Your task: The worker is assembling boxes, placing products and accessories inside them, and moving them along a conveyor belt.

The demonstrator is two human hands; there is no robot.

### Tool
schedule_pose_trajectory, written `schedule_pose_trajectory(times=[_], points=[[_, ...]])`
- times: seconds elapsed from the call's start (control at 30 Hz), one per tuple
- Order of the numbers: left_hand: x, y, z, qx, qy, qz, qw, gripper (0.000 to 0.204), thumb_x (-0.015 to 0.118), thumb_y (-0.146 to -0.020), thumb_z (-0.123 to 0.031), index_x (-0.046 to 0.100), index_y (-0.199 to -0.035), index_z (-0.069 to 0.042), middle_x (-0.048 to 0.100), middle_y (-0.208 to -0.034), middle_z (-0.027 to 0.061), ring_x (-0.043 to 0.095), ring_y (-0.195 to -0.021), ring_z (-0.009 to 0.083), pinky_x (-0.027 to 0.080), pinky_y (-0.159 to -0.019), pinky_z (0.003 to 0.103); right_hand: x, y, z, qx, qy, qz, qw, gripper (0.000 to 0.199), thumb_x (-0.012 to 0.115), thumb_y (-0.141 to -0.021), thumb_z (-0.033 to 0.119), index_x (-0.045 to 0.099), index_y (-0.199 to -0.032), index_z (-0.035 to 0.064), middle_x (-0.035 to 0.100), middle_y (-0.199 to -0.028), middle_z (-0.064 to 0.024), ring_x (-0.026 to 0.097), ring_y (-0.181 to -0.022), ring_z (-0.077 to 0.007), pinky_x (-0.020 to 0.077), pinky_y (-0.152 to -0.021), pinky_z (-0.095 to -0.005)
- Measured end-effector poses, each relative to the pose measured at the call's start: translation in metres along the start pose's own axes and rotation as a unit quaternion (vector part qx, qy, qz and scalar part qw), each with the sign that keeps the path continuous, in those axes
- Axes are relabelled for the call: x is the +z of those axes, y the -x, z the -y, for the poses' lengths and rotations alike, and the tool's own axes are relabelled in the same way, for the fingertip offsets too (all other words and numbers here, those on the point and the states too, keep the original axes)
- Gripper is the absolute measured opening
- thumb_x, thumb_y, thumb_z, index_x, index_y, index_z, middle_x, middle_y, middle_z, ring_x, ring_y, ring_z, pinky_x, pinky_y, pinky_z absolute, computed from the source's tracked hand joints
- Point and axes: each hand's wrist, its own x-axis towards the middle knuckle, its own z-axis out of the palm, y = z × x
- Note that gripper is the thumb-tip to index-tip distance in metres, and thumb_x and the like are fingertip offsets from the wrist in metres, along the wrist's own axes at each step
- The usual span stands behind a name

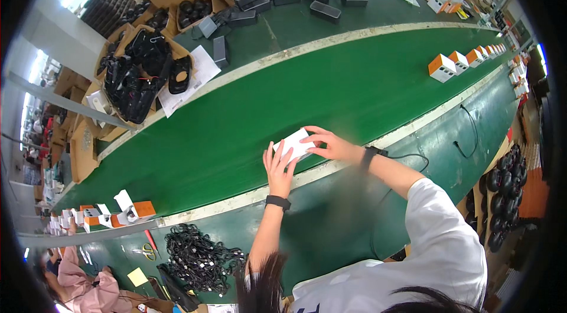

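A small white box (293, 144) lies on the green conveyor belt (331, 94) close to its near white edge. My left hand (279, 166) lies against the box's near-left side with fingers spread upward along it. My right hand (331, 144) grips the box's right end, with fingers over its top edge. Both wrists wear dark bands. The underside of the box is hidden.
Orange-and-white boxes (455, 63) ride the belt at far right, and more (112, 213) stand at lower left. A pile of black cables (198, 257) lies near me. Cartons of black parts (142, 70) and black devices (325, 10) line the far side. Another person (82, 283) sits at lower left.
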Motion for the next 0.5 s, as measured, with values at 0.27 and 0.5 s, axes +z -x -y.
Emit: schedule_pose_trajectory(times=[0.27,0.5], points=[[0.012,0.014,-0.005,0.038,-0.128,0.051,0.990,0.039,0.060,-0.081,-0.018,0.054,-0.119,-0.011,0.047,-0.131,0.0011,0.035,-0.127,0.0256,0.011,-0.106,0.054,-0.008,0.003,-0.002,-0.016,0.027,0.010,0.999,0.035,0.065,-0.080,0.014,0.057,-0.114,0.0108,0.038,-0.135,-0.0133,0.048,-0.109,-0.0224,0.0446,-0.085,-0.0308],[0.000,0.011,-0.019,-0.007,-0.081,0.045,0.996,0.045,0.059,-0.079,-0.015,0.049,-0.123,-0.012,0.043,-0.134,0.0057,0.033,-0.128,0.0258,0.013,-0.107,0.052,-0.015,0.000,-0.029,0.004,0.019,0.005,1.000,0.039,0.070,-0.071,0.002,0.058,-0.108,0.0039,0.040,-0.131,-0.0144,0.048,-0.114,-0.0230,0.0441,-0.090,-0.0325]])
